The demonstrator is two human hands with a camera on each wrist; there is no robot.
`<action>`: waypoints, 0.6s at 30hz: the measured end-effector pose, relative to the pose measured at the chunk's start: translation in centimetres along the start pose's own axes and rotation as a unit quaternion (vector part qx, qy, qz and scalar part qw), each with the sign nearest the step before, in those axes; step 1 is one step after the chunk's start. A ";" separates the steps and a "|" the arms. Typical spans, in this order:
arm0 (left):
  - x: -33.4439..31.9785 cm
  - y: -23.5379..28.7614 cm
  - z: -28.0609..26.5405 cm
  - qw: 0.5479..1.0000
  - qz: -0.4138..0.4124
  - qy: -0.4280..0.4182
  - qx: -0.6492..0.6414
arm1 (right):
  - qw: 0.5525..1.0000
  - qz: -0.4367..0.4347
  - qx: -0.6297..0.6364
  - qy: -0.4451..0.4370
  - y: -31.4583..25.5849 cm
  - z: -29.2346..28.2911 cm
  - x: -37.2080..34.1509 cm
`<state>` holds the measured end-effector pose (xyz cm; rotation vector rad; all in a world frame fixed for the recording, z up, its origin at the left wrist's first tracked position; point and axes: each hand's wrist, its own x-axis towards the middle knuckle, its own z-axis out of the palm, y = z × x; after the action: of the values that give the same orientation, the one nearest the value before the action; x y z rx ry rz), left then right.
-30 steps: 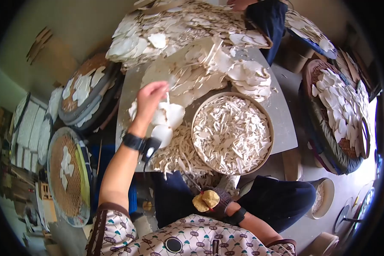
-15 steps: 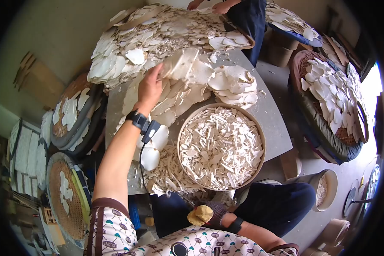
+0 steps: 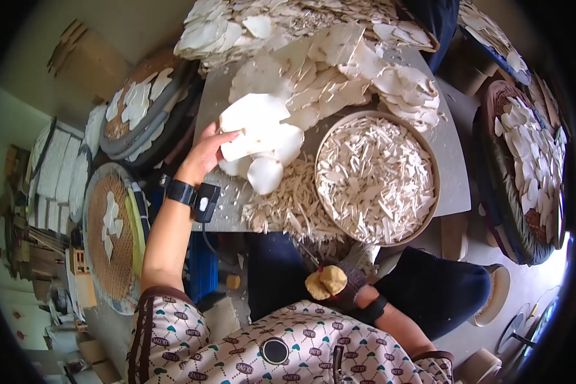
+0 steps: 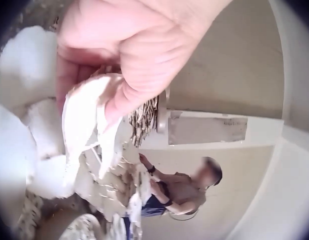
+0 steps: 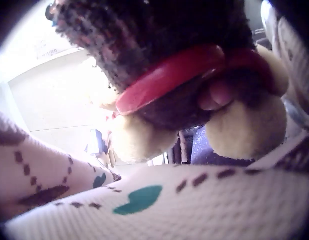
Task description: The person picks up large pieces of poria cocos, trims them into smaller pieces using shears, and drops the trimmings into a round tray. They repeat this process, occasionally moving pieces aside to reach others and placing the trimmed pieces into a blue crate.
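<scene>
While the L hand (image 3: 201,153) pinches a few wht. slices (image 3: 256,118) btwn thumb & fingers, partly closed on their edge, the R hand (image 3: 352,285), in a dark knit glove, has its fingers curled round scissors (image 3: 326,281) w/ red handles & yellow padding, low over the lap. Can't tell if the blades are apart; the metal part points up twd the table's near edge.

Held slices are above the L side of the grey table (image 3: 454,173), w/ a small round slice (image 3: 265,176) just below them. R of that, a round tub (image 3: 438,185) sits near the front edge, full of cut strips (image 3: 374,179); more loose strips (image 3: 281,208) heap up against its L side. Behind the tub: a stack of lg. slices (image 3: 326,70), another stack (image 3: 409,96) to its R, and a big pile (image 3: 224,29) at the far end.

Round woven trays w/ wht. pieces stand both sides, e.g. L tray (image 3: 112,275) & R tray (image 3: 536,224). L wrist view also shows a 2nd person (image 4: 189,190), in a cap, by the far pile.
</scene>
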<state>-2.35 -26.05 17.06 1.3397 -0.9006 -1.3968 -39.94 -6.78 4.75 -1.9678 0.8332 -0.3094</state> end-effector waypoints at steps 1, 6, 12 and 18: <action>0.1 -1.1 -0.9 0.998 0.017 0.037 0.043 | 1.000 -0.017 0.003 0.002 0.5 0.3 -0.1; 0.2 -3.5 -2.1 0.908 0.091 0.171 0.372 | 0.999 -0.029 0.031 0.020 0.2 0.1 -0.2; 2.2 -4.8 -1.0 0.868 0.181 0.148 0.438 | 1.000 -0.022 -0.019 0.004 -0.5 -0.4 -0.6; 0.4 -2.5 0.6 0.775 0.284 0.185 0.533 | 1.000 -0.024 -0.005 0.003 -0.4 -0.6 -1.0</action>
<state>-3.31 -25.90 14.65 1.8062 -1.7391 -0.0237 -40.82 -6.39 5.52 -1.9994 0.7943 -0.3392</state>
